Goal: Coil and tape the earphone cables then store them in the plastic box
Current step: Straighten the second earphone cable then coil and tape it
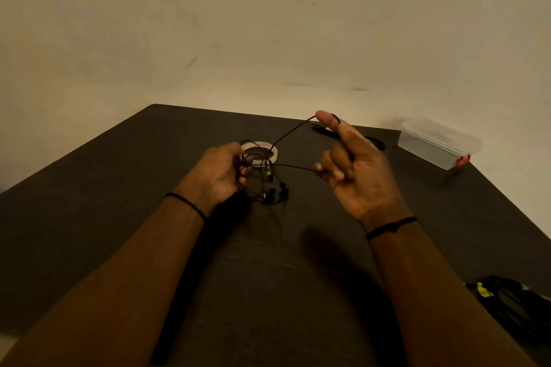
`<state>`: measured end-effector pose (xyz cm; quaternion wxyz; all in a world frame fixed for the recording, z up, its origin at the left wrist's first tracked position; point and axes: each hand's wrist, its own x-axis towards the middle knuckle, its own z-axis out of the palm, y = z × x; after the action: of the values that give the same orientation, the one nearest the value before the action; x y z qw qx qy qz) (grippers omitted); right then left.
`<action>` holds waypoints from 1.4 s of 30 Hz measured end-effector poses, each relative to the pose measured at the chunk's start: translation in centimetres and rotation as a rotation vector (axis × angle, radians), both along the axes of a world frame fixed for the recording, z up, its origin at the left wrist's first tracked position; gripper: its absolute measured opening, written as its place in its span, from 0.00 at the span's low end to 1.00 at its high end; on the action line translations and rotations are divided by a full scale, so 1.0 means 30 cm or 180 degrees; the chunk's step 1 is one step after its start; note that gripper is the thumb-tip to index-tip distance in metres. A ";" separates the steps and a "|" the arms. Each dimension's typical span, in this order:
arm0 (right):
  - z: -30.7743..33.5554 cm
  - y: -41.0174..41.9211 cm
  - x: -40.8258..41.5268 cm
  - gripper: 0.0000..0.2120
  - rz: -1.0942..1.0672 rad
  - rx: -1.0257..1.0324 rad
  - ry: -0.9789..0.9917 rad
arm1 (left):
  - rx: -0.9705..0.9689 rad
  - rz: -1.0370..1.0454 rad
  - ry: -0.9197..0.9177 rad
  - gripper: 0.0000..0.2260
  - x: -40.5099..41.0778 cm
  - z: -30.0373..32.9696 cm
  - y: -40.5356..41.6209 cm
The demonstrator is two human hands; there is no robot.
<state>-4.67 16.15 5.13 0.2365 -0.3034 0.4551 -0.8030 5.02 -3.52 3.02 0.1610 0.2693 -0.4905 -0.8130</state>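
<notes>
My left hand (219,173) grips several loops of a black earphone cable (290,132) above the dark table. Its earbuds (275,192) hang below the loops. Two strands of the cable run right to my right hand (354,167). One strand is hooked over its raised thumb, the other is caught by its curled fingers. A roll of pale tape (262,152) lies on the table just behind my left hand. The clear plastic box (436,143) with a red clip stands at the table's far right corner.
A dark table (125,188) stands against a pale wall. More dark cable (375,141) lies behind my right hand near the box. A black bundle with a yellow tag (507,304) sits at the table's near right edge.
</notes>
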 end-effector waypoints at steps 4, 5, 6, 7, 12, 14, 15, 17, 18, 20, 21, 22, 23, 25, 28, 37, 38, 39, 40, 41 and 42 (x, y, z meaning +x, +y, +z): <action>-0.016 -0.004 -0.012 0.12 -0.0520 -0.0356 -0.0355 | -0.0594 0.0062 -0.0620 0.10 0.010 -0.015 -0.039; -0.013 0.003 -0.020 0.12 -0.0569 -0.0593 -0.0520 | -0.0520 0.0274 -0.0675 0.10 0.012 -0.015 -0.043; -0.006 0.014 -0.029 0.12 -0.0644 -0.0781 -0.0689 | -0.0345 0.0508 -0.0664 0.10 0.013 -0.015 -0.049; -0.001 0.025 -0.037 0.12 -0.0784 -0.0872 -0.0837 | -0.0095 0.0717 -0.0584 0.10 0.016 -0.013 -0.051; -0.020 0.006 -0.022 0.12 -0.1627 0.0534 -0.0262 | 0.0242 0.0878 -0.0343 0.09 0.028 0.000 -0.051; -0.045 -0.022 -0.020 0.11 -0.1607 0.1302 -0.0099 | 0.0084 0.0776 -0.0280 0.09 0.026 0.004 -0.044; -0.057 -0.032 -0.019 0.11 -0.1591 0.1647 0.0023 | -0.0004 0.0741 -0.0208 0.10 0.026 0.009 -0.040; -0.082 -0.043 -0.019 0.13 -0.1629 0.2413 0.0699 | -0.0205 0.0690 0.0023 0.11 0.028 0.015 -0.037; -0.086 -0.041 -0.016 0.16 -0.1661 0.2799 0.1108 | -0.0298 0.0657 0.0202 0.11 0.029 0.017 -0.037; -0.079 -0.033 -0.011 0.23 -0.1850 0.3618 0.1770 | -0.0441 0.0540 0.0607 0.11 0.033 0.022 -0.037; -0.073 -0.031 -0.008 0.24 -0.2022 0.3950 0.2019 | -0.0468 0.0463 0.0821 0.11 0.036 0.025 -0.036; -0.065 -0.029 -0.007 0.21 -0.2218 0.4078 0.2219 | -0.0467 0.0387 0.1023 0.11 0.036 0.029 -0.034; -0.057 -0.029 -0.005 0.17 -0.2386 0.3959 0.2399 | -0.0461 0.0314 0.1184 0.11 0.036 0.032 -0.030; -0.053 -0.036 0.008 0.10 -0.2545 0.3287 0.2802 | -0.0488 0.0192 0.1367 0.11 0.033 0.038 -0.018; -0.069 -0.060 0.040 0.20 -0.3035 0.2880 0.3502 | -0.0583 0.0029 0.1498 0.11 0.028 0.043 0.003; -0.099 -0.116 0.119 0.05 -0.1805 0.1605 0.3483 | -0.0496 -0.0294 0.1956 0.11 0.029 0.056 0.028; -0.098 -0.120 0.124 0.06 -0.1750 0.1557 0.3390 | -0.0479 -0.0327 0.2001 0.11 0.029 0.058 0.031; -0.098 -0.123 0.124 0.06 -0.1685 0.1545 0.3308 | -0.0468 -0.0344 0.2029 0.11 0.029 0.059 0.034; -0.099 -0.124 0.126 0.08 -0.1619 0.1542 0.3229 | -0.0461 -0.0348 0.2041 0.11 0.028 0.060 0.037; -0.101 -0.125 0.129 0.08 -0.1565 0.1531 0.3124 | -0.0461 -0.0346 0.2043 0.11 0.029 0.061 0.041; -0.106 -0.125 0.130 0.07 -0.1527 0.1517 0.3007 | -0.0467 -0.0339 0.2040 0.11 0.028 0.063 0.046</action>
<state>-0.77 12.38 1.96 -0.1189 -0.4557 0.7355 -0.4871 5.88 -2.13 4.90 0.2833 -0.0384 -0.4855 -0.8262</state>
